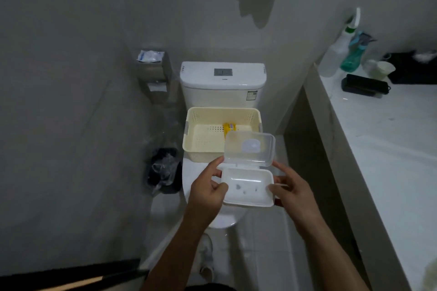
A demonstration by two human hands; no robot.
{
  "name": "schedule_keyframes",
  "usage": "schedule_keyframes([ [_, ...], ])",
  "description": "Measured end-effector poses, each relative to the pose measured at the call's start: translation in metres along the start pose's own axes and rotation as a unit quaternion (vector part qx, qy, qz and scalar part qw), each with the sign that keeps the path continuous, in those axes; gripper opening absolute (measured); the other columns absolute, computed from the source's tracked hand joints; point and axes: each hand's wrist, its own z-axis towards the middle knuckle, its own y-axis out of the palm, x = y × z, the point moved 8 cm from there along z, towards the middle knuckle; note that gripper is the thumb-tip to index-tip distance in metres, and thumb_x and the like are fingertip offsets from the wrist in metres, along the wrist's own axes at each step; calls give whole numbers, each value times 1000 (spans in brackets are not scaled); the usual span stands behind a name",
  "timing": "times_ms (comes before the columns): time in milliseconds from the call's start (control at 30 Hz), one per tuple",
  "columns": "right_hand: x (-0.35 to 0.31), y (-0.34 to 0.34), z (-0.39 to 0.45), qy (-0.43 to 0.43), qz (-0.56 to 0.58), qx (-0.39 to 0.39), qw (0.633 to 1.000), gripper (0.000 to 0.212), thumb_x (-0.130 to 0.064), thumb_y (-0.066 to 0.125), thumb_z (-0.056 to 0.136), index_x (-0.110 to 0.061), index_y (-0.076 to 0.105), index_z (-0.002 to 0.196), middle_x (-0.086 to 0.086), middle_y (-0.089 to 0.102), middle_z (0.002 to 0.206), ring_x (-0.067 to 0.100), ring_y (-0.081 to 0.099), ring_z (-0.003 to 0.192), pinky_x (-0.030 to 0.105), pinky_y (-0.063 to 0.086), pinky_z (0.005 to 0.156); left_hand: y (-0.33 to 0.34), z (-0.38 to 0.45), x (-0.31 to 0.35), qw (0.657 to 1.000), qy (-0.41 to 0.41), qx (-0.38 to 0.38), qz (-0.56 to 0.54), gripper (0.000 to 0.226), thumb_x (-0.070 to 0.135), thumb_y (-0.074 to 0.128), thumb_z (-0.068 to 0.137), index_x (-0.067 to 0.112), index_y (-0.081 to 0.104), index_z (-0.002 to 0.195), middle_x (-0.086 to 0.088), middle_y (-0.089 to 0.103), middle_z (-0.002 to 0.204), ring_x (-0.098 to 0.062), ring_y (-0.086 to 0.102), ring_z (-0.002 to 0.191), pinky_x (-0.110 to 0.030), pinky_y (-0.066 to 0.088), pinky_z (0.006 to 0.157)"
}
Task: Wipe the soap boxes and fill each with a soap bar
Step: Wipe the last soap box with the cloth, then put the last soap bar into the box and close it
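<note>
Above a closed white toilet bearing one cream perforated plastic basket with one yellow soap packet, the left hand and right hand grip one open white hinged soap box, fingers pinching its sides, apparently to check its empty tray.
</note>
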Motion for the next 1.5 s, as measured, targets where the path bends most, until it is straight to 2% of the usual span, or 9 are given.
schedule_keyframes([
  [333,42,61,87,106,11,70,992,54,8,63,90,-26,60,132,12,72,105,29,70,99,52,58,89,-22,95,-86,992,-83,-64,71,63,10,63,86,44,47,137,16,61,105,0,61,85,-15,51,69],
  [433,71,67,108,150,16,88,985,44,7,66,88,-17,63,125,11,73,111,28,70,101,53,58,91,-17,110,-115,991,-102,-53,64,64,5,65,85,38,50,138,13,63,106,-6,62,84,-22,53,73],
  [567,113,74,136,189,2,101,977,29,7,71,84,-3,72,111,11,75,105,28,72,99,52,56,95,-5,123,-153,990,-109,-29,84,65,2,66,85,36,51,138,18,62,106,3,60,86,-11,51,69],
  [700,161,84,167,216,-25,101,971,23,0,78,81,-11,77,101,5,77,99,25,72,96,48,55,99,8,137,-204,982,-166,5,92,63,5,66,85,39,50,135,21,64,109,7,59,88,-14,51,76],
  [833,209,92,194,224,-42,102,968,21,-7,79,82,-24,78,93,-4,77,95,19,72,93,47,56,98,25,152,-250,979,-163,33,119,46,5,67,86,26,58,126,10,67,116,-3,64,96,-20,53,85],
  [1100,273,106,236,223,-55,102,968,46,3,71,82,-43,75,78,-11,78,87,17,74,88,45,61,88,51,174,-320,966,-202,69,148,36,4,68,87,14,68,122,0,69,116,-12,66,102,-28,52,95],
  [1200,282,110,246,216,-82,92,969,36,2,69,83,-31,79,91,-6,78,92,19,74,88,44,61,87,55,176,-334,958,-231,65,157,39,3,65,88,13,66,126,0,68,120,-10,64,104,-16,48,92],
  [1400,287,116,258,198,-149,55,967,28,-1,68,86,-17,79,105,5,78,97,25,73,91,46,58,91,59,181,-339,951,-242,38,189,54,-10,55,79,17,66,124,-3,66,117,-20,62,108,-34,50,97],
  [1500,287,120,260,201,-163,43,965,30,-1,68,85,-18,79,106,2,78,98,21,72,92,42,58,91,60,185,-342,946,-245,22,209,56,-11,51,78,19,66,123,-2,64,114,-20,60,108,-26,46,92],
])
